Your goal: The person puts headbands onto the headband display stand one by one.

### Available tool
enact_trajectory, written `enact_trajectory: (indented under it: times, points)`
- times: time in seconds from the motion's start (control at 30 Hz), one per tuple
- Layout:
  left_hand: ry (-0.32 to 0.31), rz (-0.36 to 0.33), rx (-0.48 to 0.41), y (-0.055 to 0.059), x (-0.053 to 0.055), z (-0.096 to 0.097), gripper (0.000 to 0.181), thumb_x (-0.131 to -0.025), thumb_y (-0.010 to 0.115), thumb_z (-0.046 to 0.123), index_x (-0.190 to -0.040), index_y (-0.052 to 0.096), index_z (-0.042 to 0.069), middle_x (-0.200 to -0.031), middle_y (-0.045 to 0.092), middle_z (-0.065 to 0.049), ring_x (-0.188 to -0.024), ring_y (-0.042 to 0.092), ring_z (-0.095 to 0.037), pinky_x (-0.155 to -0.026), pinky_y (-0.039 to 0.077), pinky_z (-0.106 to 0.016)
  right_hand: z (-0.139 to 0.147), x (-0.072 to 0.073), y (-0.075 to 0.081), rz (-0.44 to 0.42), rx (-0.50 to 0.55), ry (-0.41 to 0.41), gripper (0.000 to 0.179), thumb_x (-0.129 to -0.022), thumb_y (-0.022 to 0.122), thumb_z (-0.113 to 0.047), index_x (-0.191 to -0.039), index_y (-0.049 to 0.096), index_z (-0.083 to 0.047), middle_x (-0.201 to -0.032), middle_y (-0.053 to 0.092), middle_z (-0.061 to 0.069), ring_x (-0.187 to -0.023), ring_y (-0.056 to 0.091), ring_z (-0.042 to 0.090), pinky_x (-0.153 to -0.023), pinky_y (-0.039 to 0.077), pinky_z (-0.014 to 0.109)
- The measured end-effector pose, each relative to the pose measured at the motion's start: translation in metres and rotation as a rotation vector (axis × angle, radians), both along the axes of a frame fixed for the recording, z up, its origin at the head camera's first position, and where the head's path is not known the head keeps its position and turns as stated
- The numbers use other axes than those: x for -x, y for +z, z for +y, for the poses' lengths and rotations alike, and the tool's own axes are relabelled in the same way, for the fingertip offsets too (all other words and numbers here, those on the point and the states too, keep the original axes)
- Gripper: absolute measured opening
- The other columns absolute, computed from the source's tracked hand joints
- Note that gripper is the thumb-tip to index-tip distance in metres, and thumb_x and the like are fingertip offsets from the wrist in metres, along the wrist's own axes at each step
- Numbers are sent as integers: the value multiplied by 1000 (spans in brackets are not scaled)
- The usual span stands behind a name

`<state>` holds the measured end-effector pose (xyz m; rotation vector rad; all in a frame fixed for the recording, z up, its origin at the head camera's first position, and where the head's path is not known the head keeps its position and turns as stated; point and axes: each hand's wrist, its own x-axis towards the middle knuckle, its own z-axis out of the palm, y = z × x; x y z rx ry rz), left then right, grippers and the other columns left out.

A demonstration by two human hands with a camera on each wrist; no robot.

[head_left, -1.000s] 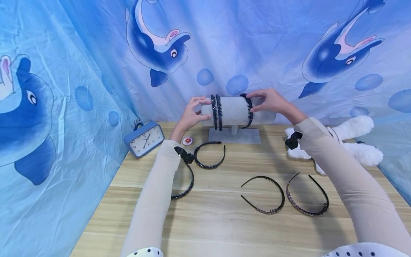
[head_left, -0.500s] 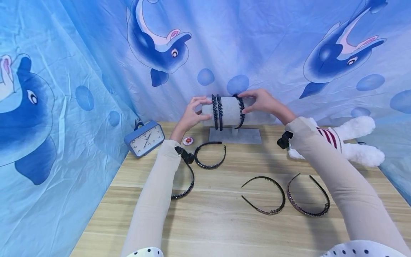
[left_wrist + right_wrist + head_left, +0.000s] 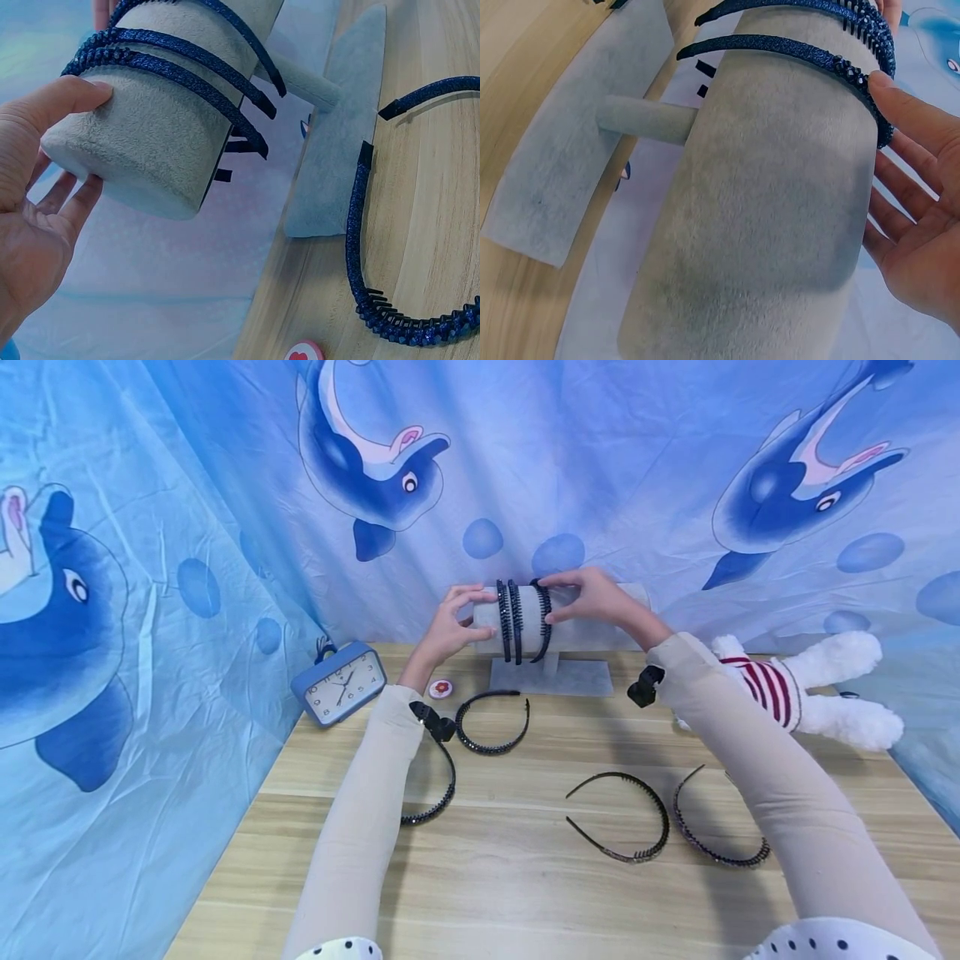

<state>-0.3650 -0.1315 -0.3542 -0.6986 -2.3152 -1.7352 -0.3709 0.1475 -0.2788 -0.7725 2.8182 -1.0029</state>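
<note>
A grey plush headband stand (image 3: 585,677) stands at the table's back, its thick horizontal roll (image 3: 757,187) on a short post. My left hand (image 3: 447,625) grips the roll's left end, thumb on top and fingers underneath in the left wrist view. Beside that hand, two dark glittery toothed headbands (image 3: 506,627) sit close together around the roll. My right hand (image 3: 595,598) holds a third headband (image 3: 546,610) on the roll, a small gap to the right of the pair. In the right wrist view the thumb presses on this headband's beaded part (image 3: 851,71), with fingers behind the roll.
On the wooden table lie a black headband (image 3: 491,749) before the stand, another headband (image 3: 442,804) partly under my left forearm, and two brownish headbands (image 3: 662,818) at front right. A blue clock (image 3: 341,685) and round flower badge (image 3: 440,689) are left; a white plush toy (image 3: 847,724) is right.
My right hand has slid the third headband leftward along the roll, closer to the other two. My left hand stays at the roll's end. More of the plush toy's striped shirt shows.
</note>
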Motion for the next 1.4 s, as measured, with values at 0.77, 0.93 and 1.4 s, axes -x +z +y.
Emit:
enact_trajectory:
  times: [0.77, 0.93, 1.4]
  points:
    - [17, 37, 0, -1, 0, 1, 51, -79, 81, -1, -128, 66, 5, -154, 38, -9, -147, 33, -22, -120, 42, -52, -23, -4, 3, 18, 16, 64, 74, -84, 84, -19, -149, 51, -8, -158, 46, 13, -152, 35, 32, -131, 21, 51]
    - [11, 35, 10, -1, -1, 3, 51, -79, 81, -1, -128, 66, 5, -154, 38, -9, -147, 33, -22, -120, 42, -51, -15, -7, 3, 15, 27, 90, 77, -84, 84, -19, -151, 48, -8, -158, 47, 12, -149, 39, 32, -130, 26, 48]
    - [-7, -3, 6, 0, 1, 2, 56, -79, 81, -2, -132, 63, 3, -157, 34, -10, -149, 30, -26, -122, 39, -52, 23, -53, -9, 24, -32, 242, 58, -82, 84, -13, -136, 64, -7, -142, 62, 14, -137, 52, 36, -121, 38, 56]
